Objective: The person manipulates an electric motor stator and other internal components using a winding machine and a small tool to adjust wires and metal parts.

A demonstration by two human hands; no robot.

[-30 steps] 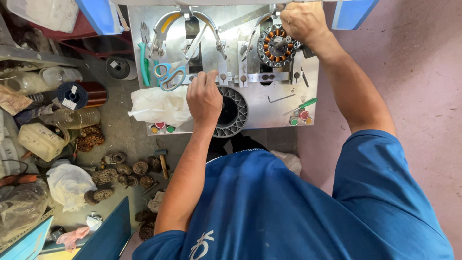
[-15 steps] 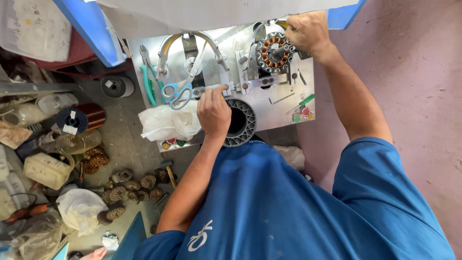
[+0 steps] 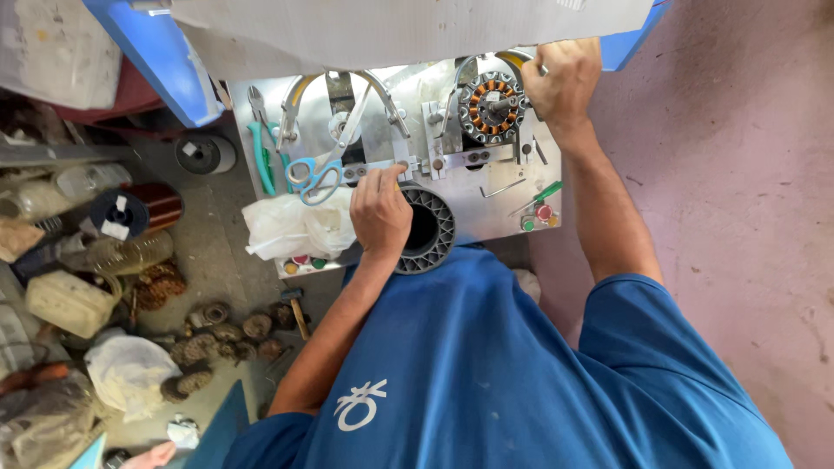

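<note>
A wound stator (image 3: 493, 106), its copper coils set in a ring, is seen clamped in a metal fixture at the far right of the steel counter (image 3: 504, 213). It is flanked at 3 o'clock by the right hand (image 3: 569, 82), which is closed around something at the fixture's edge; what is gripped is hidden by the fingers. A black ribbed ring (image 3: 430, 230) is shown lying flat at the counter's near edge, at about 7 o'clock from the stator. Its left rim is covered by the left hand (image 3: 380, 211), whose fingers are curled and pointed toward 12 o'clock, the tips pressed to a small part on the fixture rail; whether anything is pinched cannot be told. The left hand is thus the nearer of the 2 to the ring. Blue-handled scissors (image 3: 314, 176) are seen at 10 o'clock from that hand, a white plastic bag (image 3: 291, 227) at 9 o'clock.
</note>
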